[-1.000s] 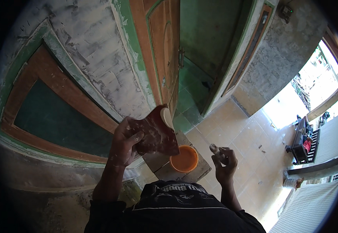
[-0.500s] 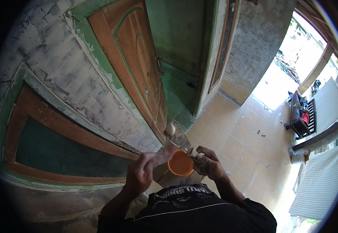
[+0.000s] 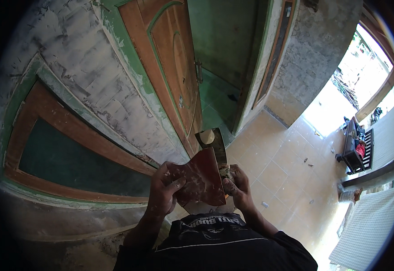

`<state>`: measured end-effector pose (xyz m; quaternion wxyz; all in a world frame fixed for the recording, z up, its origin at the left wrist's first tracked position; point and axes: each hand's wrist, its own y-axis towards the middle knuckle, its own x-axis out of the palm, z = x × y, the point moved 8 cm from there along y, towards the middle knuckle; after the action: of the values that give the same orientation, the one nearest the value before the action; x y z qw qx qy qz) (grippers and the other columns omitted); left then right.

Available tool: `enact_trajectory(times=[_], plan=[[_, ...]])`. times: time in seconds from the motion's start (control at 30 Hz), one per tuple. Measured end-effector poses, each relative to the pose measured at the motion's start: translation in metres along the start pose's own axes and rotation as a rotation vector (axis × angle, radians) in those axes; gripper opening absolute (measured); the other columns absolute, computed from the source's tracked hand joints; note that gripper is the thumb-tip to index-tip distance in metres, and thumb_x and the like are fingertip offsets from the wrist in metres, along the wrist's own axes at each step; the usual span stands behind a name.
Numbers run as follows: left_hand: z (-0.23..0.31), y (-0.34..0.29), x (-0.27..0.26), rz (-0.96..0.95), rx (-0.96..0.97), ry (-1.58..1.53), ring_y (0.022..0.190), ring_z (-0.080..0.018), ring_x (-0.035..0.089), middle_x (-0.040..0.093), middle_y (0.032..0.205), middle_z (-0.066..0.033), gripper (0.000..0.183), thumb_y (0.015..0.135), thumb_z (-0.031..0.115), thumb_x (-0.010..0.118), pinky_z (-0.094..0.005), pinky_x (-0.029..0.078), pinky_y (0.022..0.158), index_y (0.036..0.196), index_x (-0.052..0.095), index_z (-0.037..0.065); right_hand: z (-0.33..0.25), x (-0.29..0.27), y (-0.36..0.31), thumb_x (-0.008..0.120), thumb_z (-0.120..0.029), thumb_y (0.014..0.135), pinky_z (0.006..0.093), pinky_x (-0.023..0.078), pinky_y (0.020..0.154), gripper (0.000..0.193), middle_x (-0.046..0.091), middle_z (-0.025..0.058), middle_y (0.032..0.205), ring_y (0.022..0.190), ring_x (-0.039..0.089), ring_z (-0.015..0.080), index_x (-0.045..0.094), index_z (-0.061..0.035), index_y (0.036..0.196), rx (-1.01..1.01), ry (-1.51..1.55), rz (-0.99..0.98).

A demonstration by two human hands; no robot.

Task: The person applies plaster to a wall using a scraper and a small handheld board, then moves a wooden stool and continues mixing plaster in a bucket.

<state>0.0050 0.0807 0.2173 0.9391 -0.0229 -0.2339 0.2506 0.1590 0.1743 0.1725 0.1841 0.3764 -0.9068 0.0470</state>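
Left hand (image 3: 164, 189) grip closed on reddish sandpaper sheet (image 3: 199, 178); right hand (image 3: 236, 184) grip pinches sheet's right edge, small putty lump (image 3: 224, 171) at fingertips.

Two hands are showing: the left hand (image 3: 164, 192) and the right hand (image 3: 236, 184), both gripping one reddish-brown sheet of sandpaper (image 3: 200, 178) at six o'clock. One small crumpled wad (image 3: 224, 171) is sitting in the right hand's fingers. One scraper blade (image 3: 213, 141) is poking up behind the sheet. Two doors are standing: one sanded door (image 3: 84, 104) at ten o'clock and one brown door (image 3: 172, 63) at twelve o'clock. One rack (image 3: 355, 147) is standing at three o'clock.
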Motion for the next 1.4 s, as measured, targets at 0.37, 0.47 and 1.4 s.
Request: enact_trajectory(times=[0.37,0.47,1.4], plan=[[0.034,0.012,-0.003,-0.207,-0.128,0.052,0.080,-0.0130,0.061,0.060,0.088,-0.0087,0.030,0.078,-0.008,0.053,-0.0268,0.051,0.072,0.107,0.047,-0.001,0.000,-0.009,0.001,0.059,-0.022,0.086,0.0214,0.039,0.067,0.036,0.053,0.0015,0.085,0.075,0.047,0.0075,0.049,0.0014,0.112,-0.069,-0.057,-0.056],[0.047,0.012,-0.002,-0.195,-0.013,0.178,0.085,-0.0134,0.060,0.060,0.090,-0.0101,0.031,0.079,-0.007,0.055,-0.0276,0.050,0.074,0.108,0.048,-0.001,-0.004,-0.009,0.001,0.060,-0.023,0.086,0.0231,0.040,0.073,0.037,0.055,0.0028,0.087,0.080,0.050,0.0093,0.049,0.0016,0.111,-0.106,-0.076,-0.034],[0.054,0.026,0.009,0.001,0.396,-0.036,0.083,-0.0143,0.054,0.051,0.093,-0.0072,0.036,0.079,-0.004,0.056,-0.0294,0.048,0.075,0.110,0.041,0.003,-0.021,0.002,-0.007,0.051,-0.029,0.089,0.0230,0.031,0.042,0.037,0.044,0.0041,0.068,0.049,0.039,0.0105,0.043,-0.0007,0.111,0.110,0.400,-0.060]])
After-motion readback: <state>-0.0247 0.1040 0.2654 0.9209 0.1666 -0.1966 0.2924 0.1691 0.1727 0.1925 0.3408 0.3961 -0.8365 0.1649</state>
